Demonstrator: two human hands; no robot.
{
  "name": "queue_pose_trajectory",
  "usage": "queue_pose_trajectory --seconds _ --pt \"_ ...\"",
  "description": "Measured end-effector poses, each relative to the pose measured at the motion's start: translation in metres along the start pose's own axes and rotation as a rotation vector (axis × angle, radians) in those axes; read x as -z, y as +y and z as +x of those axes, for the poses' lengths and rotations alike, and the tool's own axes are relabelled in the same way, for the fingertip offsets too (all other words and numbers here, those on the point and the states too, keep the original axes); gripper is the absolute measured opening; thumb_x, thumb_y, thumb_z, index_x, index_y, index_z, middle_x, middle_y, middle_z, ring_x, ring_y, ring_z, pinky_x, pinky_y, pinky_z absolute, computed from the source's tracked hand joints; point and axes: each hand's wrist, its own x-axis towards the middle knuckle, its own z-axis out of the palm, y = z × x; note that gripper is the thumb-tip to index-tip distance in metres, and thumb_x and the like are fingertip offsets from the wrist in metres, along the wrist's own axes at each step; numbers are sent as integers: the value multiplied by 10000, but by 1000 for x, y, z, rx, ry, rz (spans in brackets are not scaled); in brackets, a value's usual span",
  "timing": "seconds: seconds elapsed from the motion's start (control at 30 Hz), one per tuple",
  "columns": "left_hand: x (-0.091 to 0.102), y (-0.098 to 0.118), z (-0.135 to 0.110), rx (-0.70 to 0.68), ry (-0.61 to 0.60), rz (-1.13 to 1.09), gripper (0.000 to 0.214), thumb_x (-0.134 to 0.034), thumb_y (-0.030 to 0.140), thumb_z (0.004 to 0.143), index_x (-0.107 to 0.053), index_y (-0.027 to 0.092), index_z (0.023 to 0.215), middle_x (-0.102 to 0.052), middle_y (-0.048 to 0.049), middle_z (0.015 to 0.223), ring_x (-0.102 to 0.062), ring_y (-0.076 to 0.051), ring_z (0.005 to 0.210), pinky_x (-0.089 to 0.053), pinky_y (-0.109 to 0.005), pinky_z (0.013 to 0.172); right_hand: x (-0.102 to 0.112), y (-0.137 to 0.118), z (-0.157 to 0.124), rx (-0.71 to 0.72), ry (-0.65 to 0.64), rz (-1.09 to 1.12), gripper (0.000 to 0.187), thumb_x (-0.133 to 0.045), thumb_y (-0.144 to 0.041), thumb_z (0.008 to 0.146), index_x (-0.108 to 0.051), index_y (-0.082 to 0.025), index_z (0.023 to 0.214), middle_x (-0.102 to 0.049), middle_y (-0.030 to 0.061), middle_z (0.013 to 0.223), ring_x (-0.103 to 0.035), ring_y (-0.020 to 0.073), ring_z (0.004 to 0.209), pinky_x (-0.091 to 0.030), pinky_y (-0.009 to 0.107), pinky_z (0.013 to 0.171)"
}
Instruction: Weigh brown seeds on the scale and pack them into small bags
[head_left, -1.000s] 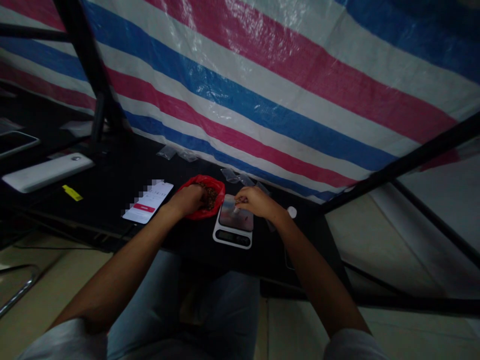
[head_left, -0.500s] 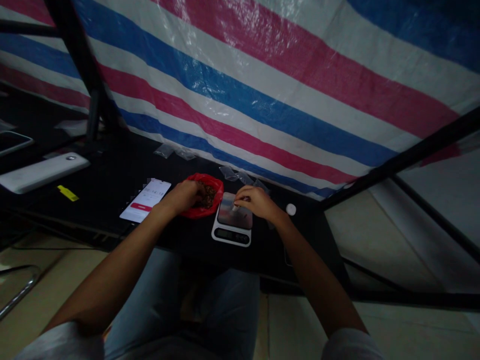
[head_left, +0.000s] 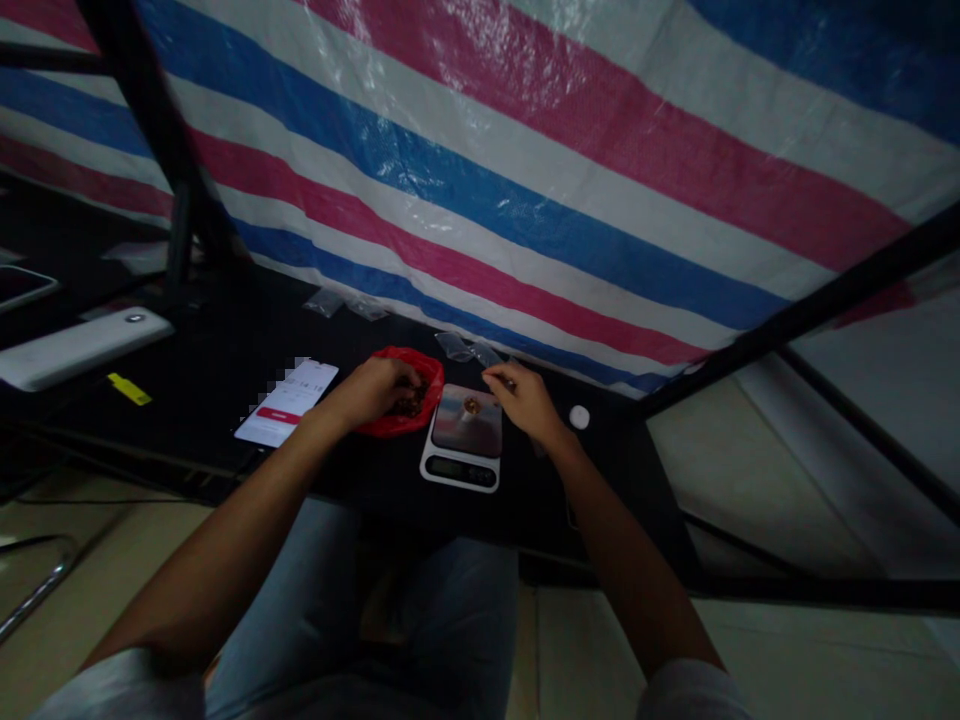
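my bench (head_left: 240, 320) is black, my jeans (head_left: 292, 600) faded blue, my sleeve (head_left: 127, 685) grey. the sheet (head_left: 465, 170) before me is striped — pinkish red, white and blue. my bag (head_left: 386, 427) is bright red, its bits (head_left: 409, 405) brown; my scale (head_left: 427, 467) is white with a silvery plate (head_left: 465, 440) — the tag (head_left: 130, 389) yellow.

Free passage for my right hand (head_left: 526, 402): black tabletop (head_left: 628, 480) to its right, around the small white disc (head_left: 579, 417). Obstructions: white scale (head_left: 460, 470) and red bag (head_left: 394, 427) leftward, striped sheet (head_left: 525, 290) beyond.
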Motion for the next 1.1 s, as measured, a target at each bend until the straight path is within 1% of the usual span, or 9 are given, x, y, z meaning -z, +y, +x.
queue_pose_trajectory --seconds 0.13,0.23,0.3,0.43,0.53,0.67,0.87,1.0,1.1 --pt "-1 0 -3 5 5 -25 211 -597 182 866 -753 199 1006 -802 -45 1019 -754 -205 931 -552 -257 830 6 28 -6 -106 -82 -127 183 -596 -107 920 -760 -138 996 -763 120 1064 -695 206 989 -502 336 914" --pt "-2 1 -5 8 -14 -91 198 -583 198 867 -744 199 981 -799 -44 996 -754 -194 874 -558 -256 794 3 42 -13 -151 -181 -182 146 -632 -138 917 -772 -130 956 -768 110 976 -697 200 881 -508 324 835" --pt "-2 3 -4 -9 -25 -125 187 -589 218 868 -736 200 983 -796 -39 985 -750 -186 846 -556 -255 785 1 44 -17 -153 -209 -183 150 -629 -165 931 -776 -136 927 -768 98 937 -692 192 847 -502 313 802" --pt "-4 13 2 -103 -27 -157 172 -576 247 881 -721 200 962 -787 -32 956 -732 -180 836 -546 -250 783 1 33 -16 -122 -141 -126 151 -621 -150 928 -771 -138 928 -765 92 959 -686 182 864 -495 305 810" --pt "-5 25 8 -185 -15 -175 172 -572 259 883 -719 198 949 -782 -39 997 -723 -184 917 -538 -241 823 2 17 -13 -48 -82 -32 144 -631 -159 926 -770 -149 961 -762 79 980 -683 178 890 -492 298 822" --pt "-10 39 14 -234 -1 -187 204 -569 263 888 -735 189 981 -779 -50 1022 -716 -194 960 -532 -248 845 0 -1 -9 24 -131 12 164 -626 -182 940 -786 -160 966 -763 77 953 -681 181 878 -488 292 798" --pt "-17 59 21 -299 -36 -192 211 -580 178 891 -764 171 995 -787 -63 1015 -722 -194 944 -516 -250 839 0 0 -23 -53 -72 -16 175 -603 -181 940 -777 -164 944 -761 70 928 -671 179 833 -480 293 763" --pt "-19 70 29 -338 -71 -138 204 -600 126 875 -775 157 975 -792 -75 991 -725 -197 936 -501 -242 813 -1 8 -42 -141 -181 -56 86 -682 -201 885 -765 -179 886 -751 32 831 -644 161 725 -452 267 670" --pt "-21 73 34 -327 -107 -78 217 -602 95 853 -788 147 952 -795 -84 990 -731 -203 928 -491 -242 787 -5 8 -52 -161 -244 -67 66 -699 -179 871 -761 -183 849 -746 30 809 -653 162 732 -447 261 671"
